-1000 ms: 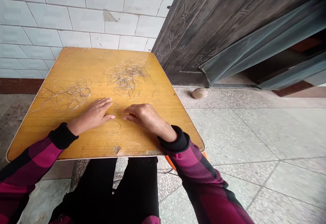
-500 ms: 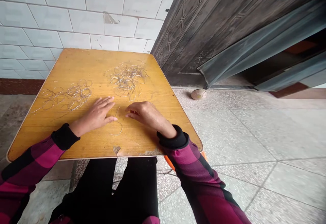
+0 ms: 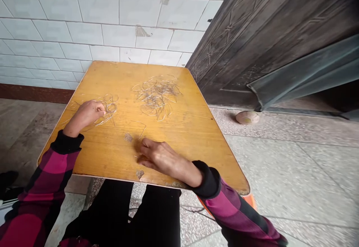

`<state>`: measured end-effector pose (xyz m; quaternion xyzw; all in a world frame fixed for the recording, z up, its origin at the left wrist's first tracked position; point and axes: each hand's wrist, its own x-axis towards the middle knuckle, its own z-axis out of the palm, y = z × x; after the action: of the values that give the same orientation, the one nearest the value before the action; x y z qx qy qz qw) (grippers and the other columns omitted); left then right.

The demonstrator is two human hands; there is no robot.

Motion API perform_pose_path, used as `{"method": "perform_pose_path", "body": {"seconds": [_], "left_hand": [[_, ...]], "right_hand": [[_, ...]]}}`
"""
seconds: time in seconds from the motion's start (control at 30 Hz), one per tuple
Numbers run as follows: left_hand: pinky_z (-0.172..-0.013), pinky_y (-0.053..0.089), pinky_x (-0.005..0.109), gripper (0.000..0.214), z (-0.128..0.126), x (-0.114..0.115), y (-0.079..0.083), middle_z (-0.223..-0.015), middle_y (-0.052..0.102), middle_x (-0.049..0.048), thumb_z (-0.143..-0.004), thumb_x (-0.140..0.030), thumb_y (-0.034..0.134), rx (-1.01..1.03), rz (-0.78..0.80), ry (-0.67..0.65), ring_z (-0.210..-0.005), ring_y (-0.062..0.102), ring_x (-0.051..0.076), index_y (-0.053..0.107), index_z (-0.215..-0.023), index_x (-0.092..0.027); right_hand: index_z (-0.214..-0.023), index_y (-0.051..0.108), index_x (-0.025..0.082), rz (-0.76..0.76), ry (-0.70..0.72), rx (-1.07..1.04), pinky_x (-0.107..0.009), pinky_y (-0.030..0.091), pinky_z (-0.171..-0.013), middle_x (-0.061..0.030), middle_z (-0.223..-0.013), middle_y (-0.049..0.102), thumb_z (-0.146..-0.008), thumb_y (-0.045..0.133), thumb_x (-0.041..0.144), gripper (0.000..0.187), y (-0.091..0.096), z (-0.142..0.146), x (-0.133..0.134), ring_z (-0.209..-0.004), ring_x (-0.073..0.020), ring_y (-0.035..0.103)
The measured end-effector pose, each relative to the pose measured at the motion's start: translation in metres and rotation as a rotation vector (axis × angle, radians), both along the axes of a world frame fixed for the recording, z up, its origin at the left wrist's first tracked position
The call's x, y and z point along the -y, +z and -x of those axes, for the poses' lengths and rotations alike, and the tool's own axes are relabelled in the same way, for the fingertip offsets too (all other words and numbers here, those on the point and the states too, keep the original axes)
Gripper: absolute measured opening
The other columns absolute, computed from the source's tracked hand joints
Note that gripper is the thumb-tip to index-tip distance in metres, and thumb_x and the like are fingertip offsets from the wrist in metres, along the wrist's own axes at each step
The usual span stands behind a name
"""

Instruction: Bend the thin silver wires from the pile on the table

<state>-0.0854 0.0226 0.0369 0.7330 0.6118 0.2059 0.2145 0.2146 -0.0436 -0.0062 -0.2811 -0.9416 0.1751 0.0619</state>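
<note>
Over the left tangle of thin wires (image 3: pixel 110 109), my left hand (image 3: pixel 85 115) is closed, thumb and fingertips together at the wires; what is between them cannot be made out. Near the table's front edge, my right hand (image 3: pixel 165 159) has its fingers curled, palm side down. A single bent wire (image 3: pixel 144 128) runs along the tabletop to its fingertips, and a short bit of wire shows by the thumb. A larger loose heap of thin wires (image 3: pixel 157 93) lies farther back, beyond the right hand and apart from it.
The wooden table (image 3: pixel 196 127) has worn patches near its front. A white tiled wall (image 3: pixel 98 13) stands behind it. On the right are a dark carved door (image 3: pixel 224 52), a grey-green curtain (image 3: pixel 303 71) and a round stone-like object (image 3: pixel 247 117) on the floor.
My left hand has moved left from the table's middle to the left tangle, and its spread fingers have closed. My right hand is nearer the front edge. The view has shifted left.
</note>
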Motion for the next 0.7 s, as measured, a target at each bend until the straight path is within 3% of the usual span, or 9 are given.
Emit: {"method": "perform_pose_path", "body": {"seconds": [0.13, 0.33, 0.57, 0.7], "left_hand": [[-0.062, 0.04, 0.027, 0.014, 0.01, -0.001, -0.002, -0.074, 0.066, 0.0014, -0.072, -0.027, 0.056, -0.13, 0.012, 0.023, -0.07, 0.059, 0.018, 0.068, -0.07, -0.019], [-0.071, 0.044, 0.032, 0.016, 0.031, -0.007, -0.001, -0.08, 0.068, 0.006, -0.077, -0.025, 0.055, -0.211, -0.144, 0.234, -0.077, 0.061, 0.021, 0.068, -0.075, -0.017], [-0.073, 0.041, 0.027, 0.014, 0.06, -0.007, 0.001, -0.082, 0.067, 0.0048, -0.081, -0.021, 0.059, -0.181, -0.225, 0.44, -0.078, 0.057, 0.017, 0.069, -0.084, -0.011], [-0.066, 0.039, 0.026, 0.009, 0.075, -0.005, 0.0, -0.079, 0.068, 0.0025, -0.079, -0.019, 0.062, -0.138, -0.146, 0.513, -0.075, 0.057, 0.016, 0.068, -0.08, -0.014]], "right_hand": [[-0.088, 0.061, 0.014, -0.059, -0.03, 0.063, -0.027, 0.029, -0.054, -0.0056, -0.092, 0.056, -0.09, 0.06, 0.024, 0.011, 0.001, 0.002, -0.001, -0.064, -0.0112, 0.047], [-0.086, 0.062, 0.013, -0.18, -0.032, 0.132, -0.029, 0.022, -0.05, -0.0056, -0.088, 0.059, -0.092, 0.049, 0.013, 0.014, -0.005, 0.003, -0.002, -0.057, -0.0095, 0.04], [-0.082, 0.062, 0.012, -0.414, 0.114, 0.264, -0.032, 0.018, -0.047, -0.0079, -0.081, 0.061, -0.088, 0.047, 0.0, 0.02, -0.005, 0.006, 0.004, -0.058, -0.0112, 0.044], [-0.081, 0.064, 0.012, -0.493, 0.2, 0.324, -0.032, 0.019, -0.046, -0.0089, -0.079, 0.062, -0.084, 0.051, -0.002, 0.02, -0.003, 0.004, -0.003, -0.06, -0.013, 0.048]]}}
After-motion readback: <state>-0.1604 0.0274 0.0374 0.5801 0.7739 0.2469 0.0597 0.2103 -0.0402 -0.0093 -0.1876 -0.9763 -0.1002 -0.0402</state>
